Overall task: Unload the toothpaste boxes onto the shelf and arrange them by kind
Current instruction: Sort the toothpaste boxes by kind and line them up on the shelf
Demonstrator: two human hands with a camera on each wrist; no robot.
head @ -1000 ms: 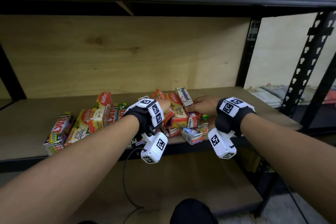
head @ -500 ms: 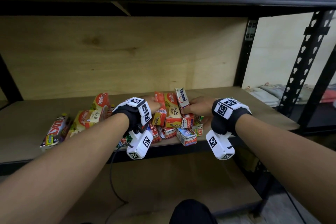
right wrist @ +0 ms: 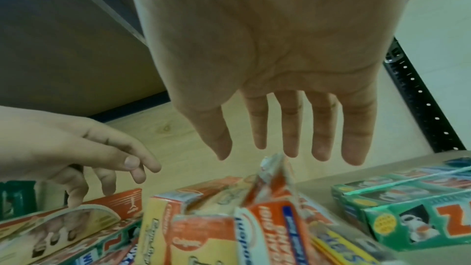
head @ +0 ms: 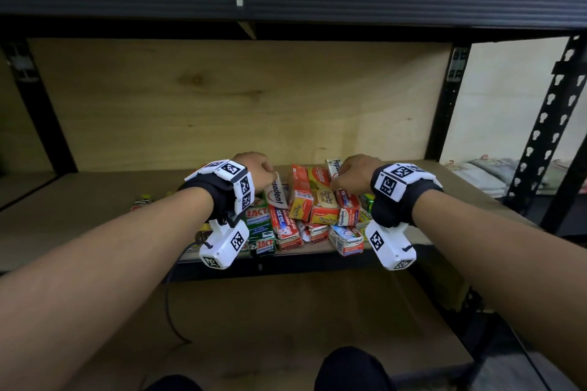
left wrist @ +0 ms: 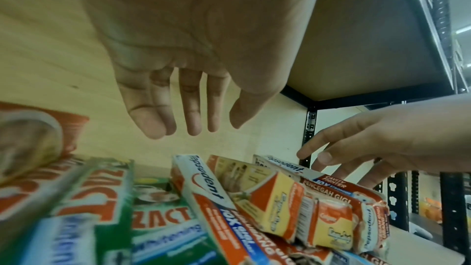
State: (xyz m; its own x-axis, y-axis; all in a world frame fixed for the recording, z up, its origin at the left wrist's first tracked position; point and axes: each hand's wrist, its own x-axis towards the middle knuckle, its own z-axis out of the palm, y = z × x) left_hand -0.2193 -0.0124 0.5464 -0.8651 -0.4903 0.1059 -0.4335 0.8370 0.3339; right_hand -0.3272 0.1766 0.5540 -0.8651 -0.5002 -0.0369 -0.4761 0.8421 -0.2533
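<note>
Toothpaste boxes, small cardboard cartons in red-and-yellow, white-and-red and green, are lying heaped near the front edge of the wooden shelf in the black metal rack. Left hand is hovering over the heap's left side, fingers hanging straight and released, grasping nothing. Right hand is hovering over the right side, fingers likewise extended and released; its fingertips are possibly brushing a white-and-red carton, though the view is unclear.
</note>
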